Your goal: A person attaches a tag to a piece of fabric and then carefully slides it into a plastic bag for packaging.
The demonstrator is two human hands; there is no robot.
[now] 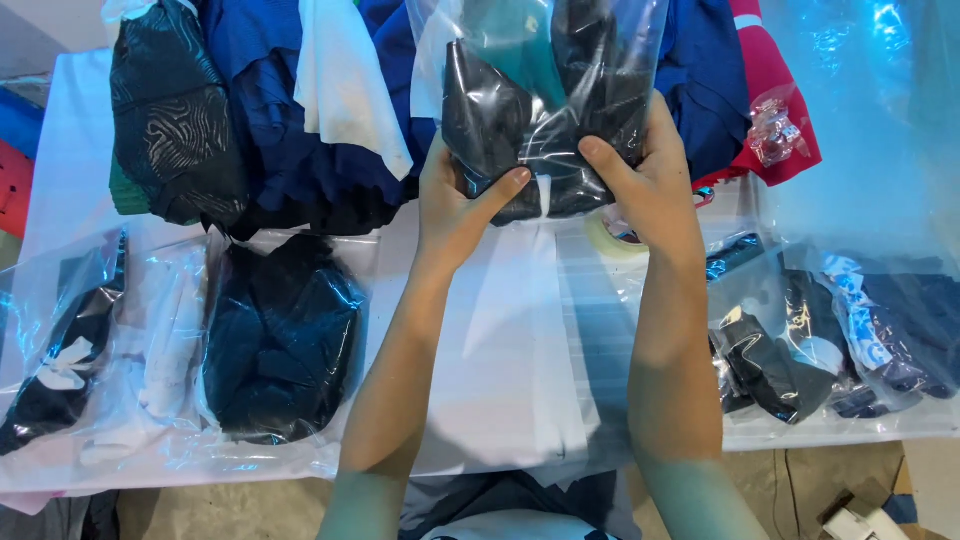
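Observation:
Both hands hold one clear plastic bag (545, 70) raised over the white table (510, 330). Dark folded garments (500, 130) fill the bag's lower part. My left hand (455, 200) grips the bag's lower left corner, thumb pressed across the front. My right hand (645, 175) grips the lower right corner, its thumb also on the front. The bag's upper part stands open and rises out of view at the top edge.
A pile of loose blue, white and red clothes (300, 110) lies at the table's back. Bagged dark garments sit at the left (285, 335) and at the right (830, 340). A roll of tape (615, 235) lies behind my right wrist. A small crumpled wrapper (775, 130) rests on the red cloth.

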